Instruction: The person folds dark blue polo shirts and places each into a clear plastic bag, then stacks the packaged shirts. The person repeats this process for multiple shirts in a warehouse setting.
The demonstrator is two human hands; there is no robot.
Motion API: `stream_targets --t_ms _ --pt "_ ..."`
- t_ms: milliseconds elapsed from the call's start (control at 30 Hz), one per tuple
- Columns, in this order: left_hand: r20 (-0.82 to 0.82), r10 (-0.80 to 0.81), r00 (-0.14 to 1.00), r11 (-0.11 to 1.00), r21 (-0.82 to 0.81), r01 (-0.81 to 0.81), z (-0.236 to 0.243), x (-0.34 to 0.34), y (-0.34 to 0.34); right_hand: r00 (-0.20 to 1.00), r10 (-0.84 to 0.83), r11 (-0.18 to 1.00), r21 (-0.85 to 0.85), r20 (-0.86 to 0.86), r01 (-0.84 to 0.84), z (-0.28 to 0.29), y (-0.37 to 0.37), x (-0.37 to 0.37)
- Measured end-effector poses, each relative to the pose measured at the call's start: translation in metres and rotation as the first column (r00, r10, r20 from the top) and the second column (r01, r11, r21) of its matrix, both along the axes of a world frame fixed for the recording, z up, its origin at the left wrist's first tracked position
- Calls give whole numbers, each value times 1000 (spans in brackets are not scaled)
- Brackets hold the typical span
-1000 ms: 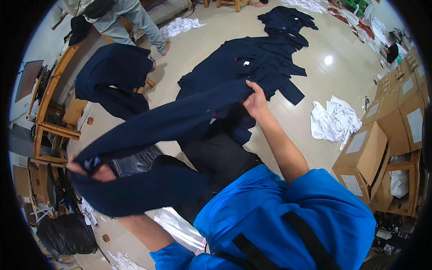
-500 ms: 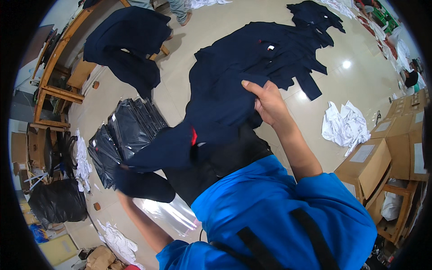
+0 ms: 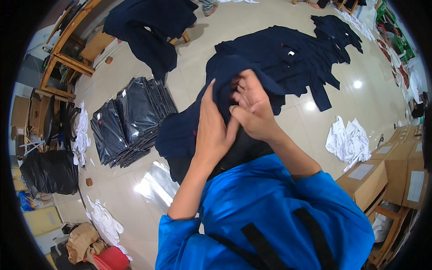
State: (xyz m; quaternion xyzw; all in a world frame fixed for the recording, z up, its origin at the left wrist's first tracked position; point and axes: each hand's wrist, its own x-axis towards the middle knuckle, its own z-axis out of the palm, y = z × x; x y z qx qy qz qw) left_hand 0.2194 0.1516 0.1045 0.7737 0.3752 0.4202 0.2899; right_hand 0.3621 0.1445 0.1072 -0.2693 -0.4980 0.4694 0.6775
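Note:
A navy shirt (image 3: 180, 130) lies bunched across my lap and reaches forward over the floor. On its left side my left hand (image 3: 211, 128) rests open, with fingers stretched out along the cloth and the thumb pointing toward my other hand. My right hand (image 3: 254, 108) has its palm turned up and its fingers curled at the raised fold of the shirt; the fingertips are partly hidden and a little blurred. The two thumbs nearly meet. Beyond my hands, more navy shirts (image 3: 279, 49) lie spread in an overlapping row, one showing a white label.
Left of me stands a stack of shirts in clear plastic (image 3: 139, 112), with transparent bags (image 3: 157, 186) nearer. Navy cloth (image 3: 148, 22) hangs at a wooden stool, by another person's foot (image 3: 210, 10). White cloth (image 3: 347, 139) and cardboard boxes (image 3: 364, 180) are at right.
My left hand has come up from the lower left to the middle, beside my right hand. The outstretched shirt has been gathered toward my lap, and my right hand has turned palm up.

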Motion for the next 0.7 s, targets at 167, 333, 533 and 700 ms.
stream_targets --t_ms 167,333,533,700 --pt "15 123 992 985 -123 -120 31 1 17 350 -705 707 575 617 411 6 6 32" --pt "264 -101 959 785 -571 240 74 -24 28 634 -440 898 330 636 292 -25 13 42" --pt "364 141 921 859 -507 69 141 -56 35 727 -45 999 11 685 52 -52 9 22" --pt "654 314 688 934 -342 -102 186 -118 21 445 -379 903 218 811 371 -82 11 38"
